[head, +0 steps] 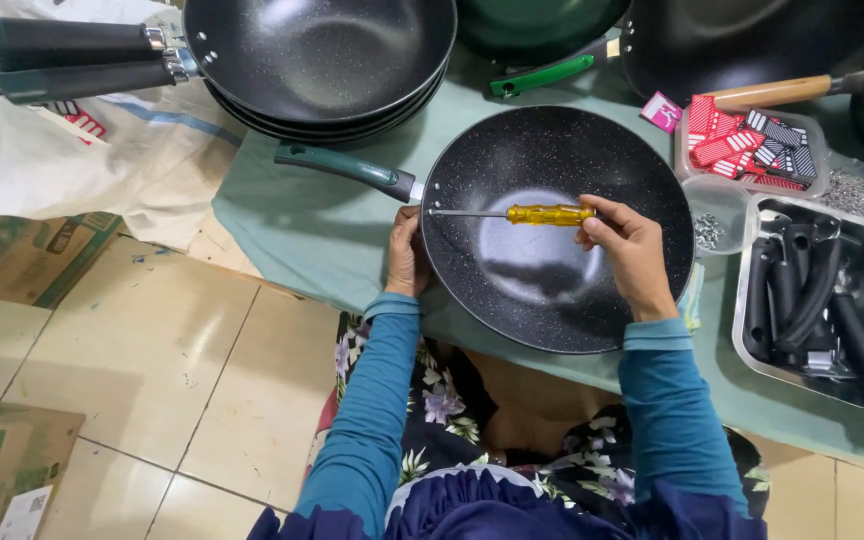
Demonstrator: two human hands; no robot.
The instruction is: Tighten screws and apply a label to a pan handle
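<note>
Pans with black speckled insides [322, 60] sit stacked at the far left on the green table cloth [292, 220]. Next, the left hand [407, 255] grips the rim of a black speckled frying pan [552, 290] with a green handle. The right hand [627, 245] pinches a yellow-handled screwdriver [512, 214], its tip at the pan's rim. A metal tray of black handles [812, 300] sits rightmost.

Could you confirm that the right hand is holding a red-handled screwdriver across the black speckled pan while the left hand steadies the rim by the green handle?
Not quite: the screwdriver has a yellow handle, not red, as the head view shows. The rest stands: the right hand holds it across the black speckled pan, while the left hand steadies the rim by the green handle.
</note>
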